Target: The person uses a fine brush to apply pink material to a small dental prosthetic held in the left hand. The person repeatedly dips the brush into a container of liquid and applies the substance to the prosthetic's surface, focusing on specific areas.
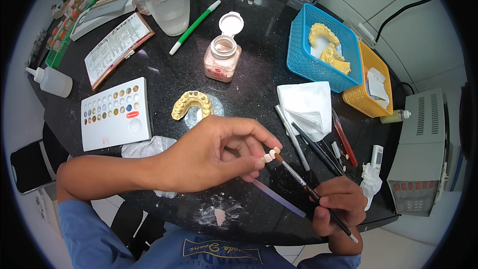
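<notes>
Dental cast point(191, 99) just beyond left hand point(211, 154)

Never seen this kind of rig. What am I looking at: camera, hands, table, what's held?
No machine here: a person works bare-handed. The one picture comes from the left of two head-worn fisheye cameras looking down, hence the bent edges.

The left hand pinches small tooth-shaped pieces; the right hand holds a brush, its tip at them.

On the dark table: an open jar, a white palette, a plaster dental model, a cup, a green pen, a tissue, and blue and yellow baskets.
</notes>
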A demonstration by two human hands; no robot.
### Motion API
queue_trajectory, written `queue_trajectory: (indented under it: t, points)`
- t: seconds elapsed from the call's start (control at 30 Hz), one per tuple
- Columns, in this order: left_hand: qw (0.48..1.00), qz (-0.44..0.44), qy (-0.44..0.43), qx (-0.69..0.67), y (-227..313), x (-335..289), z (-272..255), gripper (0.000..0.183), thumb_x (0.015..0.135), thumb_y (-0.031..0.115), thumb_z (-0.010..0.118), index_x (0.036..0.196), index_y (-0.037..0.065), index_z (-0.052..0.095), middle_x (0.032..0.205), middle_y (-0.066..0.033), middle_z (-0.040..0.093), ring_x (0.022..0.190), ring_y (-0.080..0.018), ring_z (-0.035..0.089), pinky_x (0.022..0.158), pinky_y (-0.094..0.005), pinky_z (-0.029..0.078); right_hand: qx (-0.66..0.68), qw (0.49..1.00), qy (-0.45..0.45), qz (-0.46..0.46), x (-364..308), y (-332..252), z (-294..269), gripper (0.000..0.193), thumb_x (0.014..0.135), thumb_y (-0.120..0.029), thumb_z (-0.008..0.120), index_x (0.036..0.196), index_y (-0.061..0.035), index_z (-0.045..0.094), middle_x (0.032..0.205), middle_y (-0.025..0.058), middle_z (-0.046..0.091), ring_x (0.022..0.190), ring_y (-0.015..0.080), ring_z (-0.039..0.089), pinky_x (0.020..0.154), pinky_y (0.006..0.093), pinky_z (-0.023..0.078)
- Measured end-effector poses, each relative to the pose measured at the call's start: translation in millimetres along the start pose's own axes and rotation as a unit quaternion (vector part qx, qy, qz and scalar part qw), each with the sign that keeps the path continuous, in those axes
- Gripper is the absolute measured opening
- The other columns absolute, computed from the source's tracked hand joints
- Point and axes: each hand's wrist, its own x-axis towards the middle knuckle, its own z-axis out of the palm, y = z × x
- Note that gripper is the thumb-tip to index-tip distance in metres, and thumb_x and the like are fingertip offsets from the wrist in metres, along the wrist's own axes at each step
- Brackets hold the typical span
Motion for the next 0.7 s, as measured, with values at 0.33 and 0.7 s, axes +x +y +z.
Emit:
queue_trajectory:
  t: [0.33, 0.7]
  points:
    - [1.0, -0.005, -0.003, -0.015, 3, 0, -2, 0.032, 0.094, -0.001, 0.06, 0.125, -0.006, 0.055, 0.092, -0.0048, 0.064, 0.084, -0.0093, 0.066, 0.078, -0.0236, 0.058, 0.009, 1.0, 0.026, 0.005, -4, -1, -5, 0.02, 0.069, -0.001, 0.071, 0.085, -0.0018, 0.061, 0.073, 0.0128, 0.066, 0.06, 0.0224, 0.067, 0.055, 0.0282, 0.054]
    - [1.0, 0.012, -0.009, -0.006, 0, 0, -2, 0.03, 0.094, 0.0, 0.06, 0.124, -0.005, 0.057, 0.095, -0.0056, 0.064, 0.085, -0.0093, 0.066, 0.077, -0.0227, 0.057, -0.001, 1.0, 0.018, -0.012, 3, 1, 2, 0.023, 0.067, 0.001, 0.073, 0.089, -0.0008, 0.065, 0.075, 0.0132, 0.068, 0.062, 0.0222, 0.069, 0.055, 0.0278, 0.054]
